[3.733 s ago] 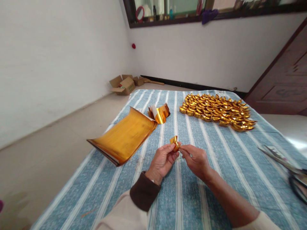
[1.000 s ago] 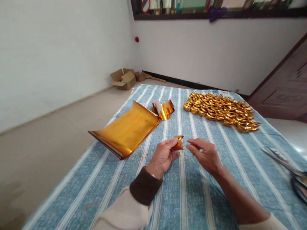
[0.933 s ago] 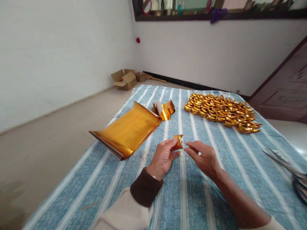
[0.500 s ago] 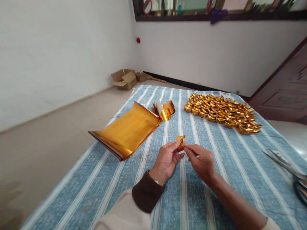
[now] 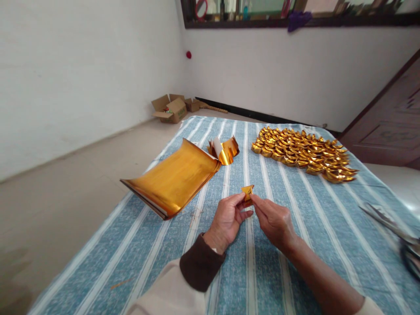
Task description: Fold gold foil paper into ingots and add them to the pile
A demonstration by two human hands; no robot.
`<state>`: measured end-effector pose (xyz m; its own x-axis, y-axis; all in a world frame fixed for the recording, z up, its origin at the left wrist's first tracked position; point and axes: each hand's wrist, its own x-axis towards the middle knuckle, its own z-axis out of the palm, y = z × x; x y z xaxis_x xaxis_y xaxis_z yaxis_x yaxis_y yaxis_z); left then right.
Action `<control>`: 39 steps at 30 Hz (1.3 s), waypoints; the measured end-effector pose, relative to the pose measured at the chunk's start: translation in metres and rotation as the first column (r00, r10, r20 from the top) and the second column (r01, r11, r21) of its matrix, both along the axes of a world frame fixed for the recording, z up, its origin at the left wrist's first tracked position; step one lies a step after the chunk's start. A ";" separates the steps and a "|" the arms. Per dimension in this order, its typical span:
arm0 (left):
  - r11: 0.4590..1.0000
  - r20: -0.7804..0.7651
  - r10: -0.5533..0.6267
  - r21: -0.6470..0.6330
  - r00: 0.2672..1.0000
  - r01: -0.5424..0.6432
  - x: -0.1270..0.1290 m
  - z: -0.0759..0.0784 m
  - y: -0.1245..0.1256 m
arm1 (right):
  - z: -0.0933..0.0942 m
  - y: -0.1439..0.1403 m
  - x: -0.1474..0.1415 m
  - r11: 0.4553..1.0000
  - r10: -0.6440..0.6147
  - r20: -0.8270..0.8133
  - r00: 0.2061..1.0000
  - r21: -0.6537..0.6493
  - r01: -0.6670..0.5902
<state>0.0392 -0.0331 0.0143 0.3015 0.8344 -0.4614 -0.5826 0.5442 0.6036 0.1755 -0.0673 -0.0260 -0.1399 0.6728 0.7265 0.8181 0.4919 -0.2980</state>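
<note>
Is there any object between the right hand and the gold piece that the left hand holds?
Nothing visible does: the right hand appears to touch the gold piece, pinched in the left hand. The scissors lie off to the right.

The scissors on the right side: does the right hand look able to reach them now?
Probably yes: no object appears between the right hand and the scissors on the striped cloth, though that hand is occupied at the folded gold piece.
</note>
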 end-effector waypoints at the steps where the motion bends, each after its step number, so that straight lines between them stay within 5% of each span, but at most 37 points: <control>1: 1.000 -0.005 -0.003 0.003 1.000 0.003 0.000 0.000 0.000 | 0.000 0.000 0.000 1.000 -0.006 0.025 1.000 0.012 0.006; 13: 0.989 -0.025 -0.064 0.130 0.998 0.067 -0.003 -0.003 -0.002 | 0.009 0.001 0.003 0.986 -0.052 0.254 0.966 0.168 0.009; 33: 0.959 -0.153 -0.172 0.200 0.973 0.201 -0.007 -0.008 0.001 | 0.009 0.001 0.005 0.996 -0.042 0.194 0.980 0.081 0.026; 39: 0.979 -0.114 -0.125 0.146 0.985 0.141 -0.006 -0.005 0.001 | 0.004 0.002 0.002 0.998 -0.050 0.082 0.995 0.043 0.046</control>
<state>0.0334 -0.0325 0.0089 0.3718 0.8531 -0.3660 -0.4406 0.5092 0.7393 0.1775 -0.0653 -0.0220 -0.1687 0.6504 0.7406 0.8621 0.4616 -0.2090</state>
